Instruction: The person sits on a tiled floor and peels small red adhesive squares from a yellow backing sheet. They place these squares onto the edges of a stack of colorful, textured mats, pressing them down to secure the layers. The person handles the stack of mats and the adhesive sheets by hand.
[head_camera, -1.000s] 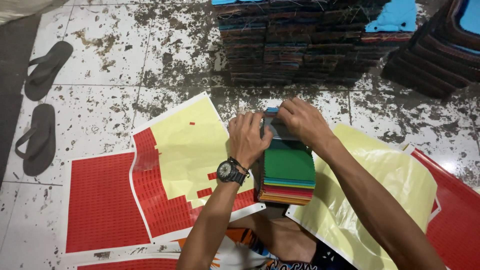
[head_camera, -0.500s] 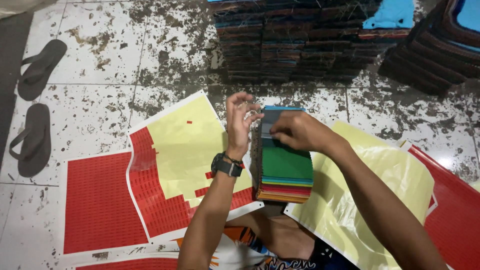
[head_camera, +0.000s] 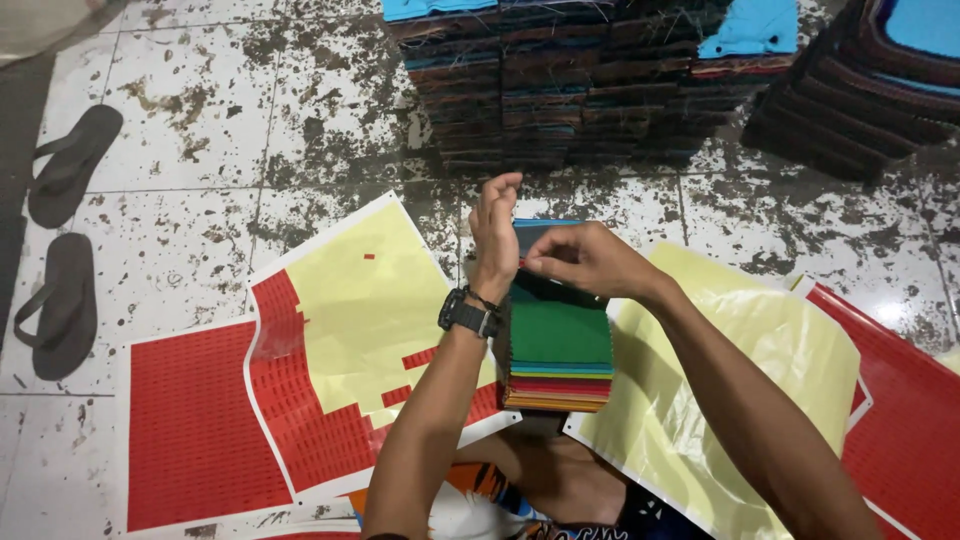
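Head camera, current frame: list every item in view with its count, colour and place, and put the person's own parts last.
Stack of coloured fabric swatches: one, green on top with red, yellow and blue layers, centre, under the hands.
Red sticker sheets with yellow backing: several, red and pale yellow, spread on the floor left and right of the stack.
Dark fabric bundles: many, dark with bright blue tops, piled along the top edge.
Dark flip-flop sandals: two, grey-black, far left.
Stained white floor tiles: white with dark marks, throughout.
Black wristwatch: one, on the left wrist.
Left hand: raised, open, beside the stack.
Right hand: fingers pinched at the stack's top.
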